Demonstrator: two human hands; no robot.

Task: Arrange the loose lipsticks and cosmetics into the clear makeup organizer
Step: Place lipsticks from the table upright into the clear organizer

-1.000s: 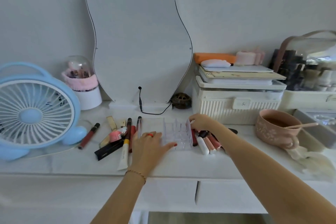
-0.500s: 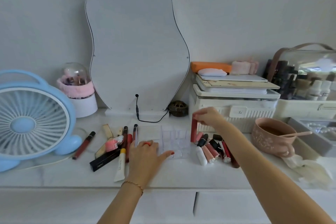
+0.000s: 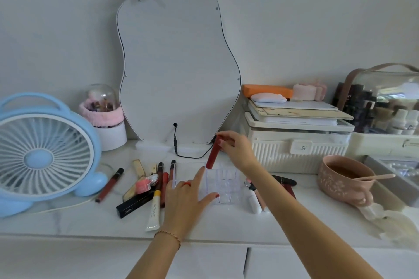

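Note:
The clear makeup organizer (image 3: 223,184) stands on the white counter below the mirror. My left hand (image 3: 184,199) rests flat against its left front side, fingers spread, steadying it. My right hand (image 3: 237,147) pinches the top of a red lipstick tube (image 3: 212,154), which hangs nearly upright with its lower end at the organizer's back left corner. Several loose cosmetics lie left of the organizer, among them a white tube with a yellow cap (image 3: 154,212), a black box (image 3: 135,204) and a dark red lip gloss (image 3: 110,184). More lipsticks (image 3: 255,203) lie to its right, partly hidden by my right forearm.
A blue fan (image 3: 43,156) stands at the left. A pear-shaped mirror (image 3: 179,70) leans on the wall, its cable (image 3: 181,154) trailing behind the organizer. A cream storage box (image 3: 299,145) and a pink cup with a stick (image 3: 344,179) are at the right.
My right hand picked the red lipstick tube from the pile on the right, lifted it and carried it left over the organizer's back left corner. My left hand stayed against the organizer.

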